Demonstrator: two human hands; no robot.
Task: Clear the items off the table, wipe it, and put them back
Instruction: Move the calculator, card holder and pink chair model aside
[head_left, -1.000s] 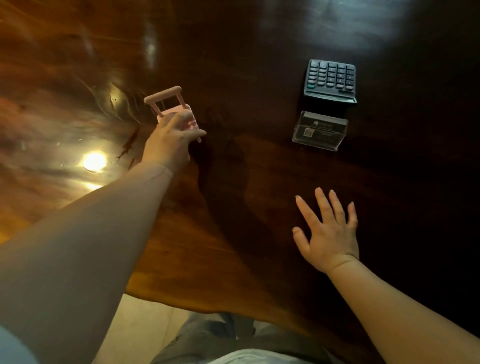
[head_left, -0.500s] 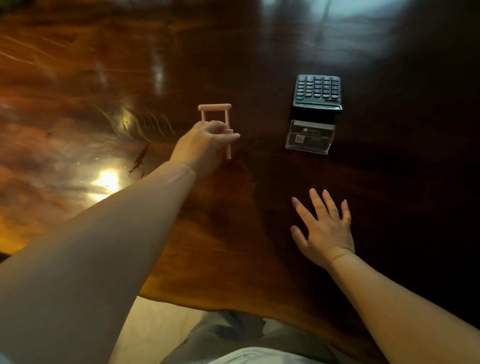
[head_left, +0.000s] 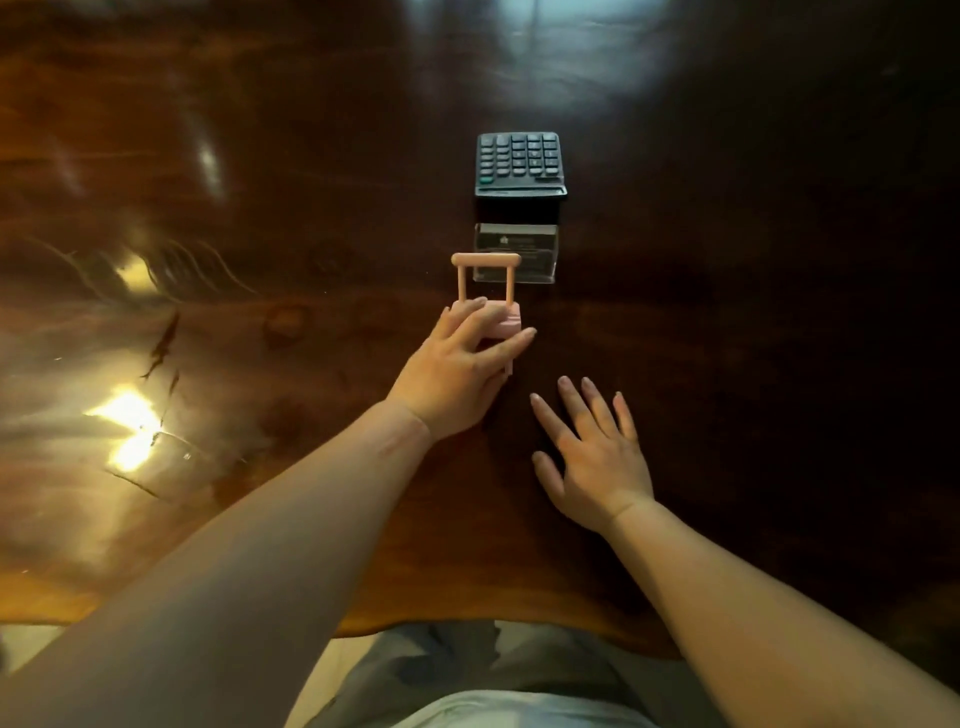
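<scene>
My left hand (head_left: 460, 371) grips a small pink stand (head_left: 488, 291) with a two-post frame and top bar, held at the table's middle, just in front of a clear card holder (head_left: 524, 244). Behind the holder lies a dark calculator (head_left: 519, 163), keys facing up. My right hand (head_left: 592, 457) rests flat on the dark glossy wooden table (head_left: 260, 234), fingers spread, empty, just right of my left hand. The stand's base is partly hidden by my fingers.
The table's near edge (head_left: 467, 629) curves in front of my lap. Bright light glares off the wood at the left (head_left: 130, 415). Pale floor shows below the edge at the lower left.
My left hand has carried the pink stand rightward from the left-middle of the table to just in front of the card holder. My right hand stays flat on the wood.
</scene>
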